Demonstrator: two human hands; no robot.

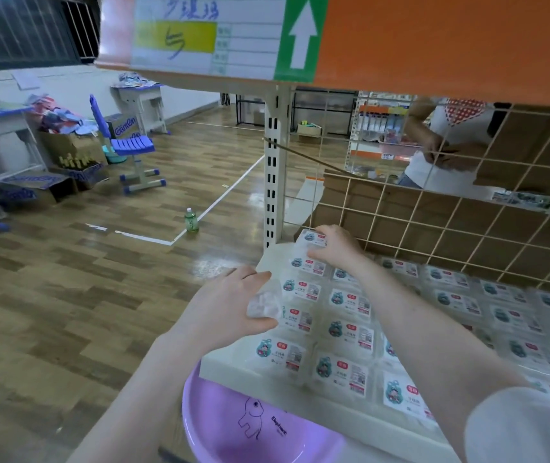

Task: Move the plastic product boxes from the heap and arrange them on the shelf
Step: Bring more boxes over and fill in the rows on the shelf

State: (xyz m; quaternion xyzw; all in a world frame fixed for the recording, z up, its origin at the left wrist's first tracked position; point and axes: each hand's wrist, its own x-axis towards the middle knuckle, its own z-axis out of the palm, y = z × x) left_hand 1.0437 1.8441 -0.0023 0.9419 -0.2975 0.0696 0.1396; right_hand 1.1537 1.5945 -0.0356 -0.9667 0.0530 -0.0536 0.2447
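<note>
Head view, nearest first, with the cream shelf as landmark: below its front lip sits a purple basin printed with an elephant outline; whether it holds the heap cannot be told, since only its bare inside wall shows and no heap appears anywhere in frame.

At the shelf's left edge the left hand curls its fingers and thumb round a clear plastic box, held at the end of a row of labelled boxes that already lie flat in a grid across the shelf. That box hangs partly past the shelf's left edge, so I judge it could slip off to the floor if let go before it is pushed inward. It also looks crumpled or glossy, and its label is not readable.

Further in, at the shelf's back-left corner by the slotted upright, the right hand lies with fingers fairly straight on the rearmost box; whether the thumb grips beneath is hidden. Pressing there could nudge neighbours out of line, or shove one against the wire mesh back.

Behind the mesh, a person stands, cut off by the orange shelf above. Boxes toward the shelf's right end blur together.
</note>
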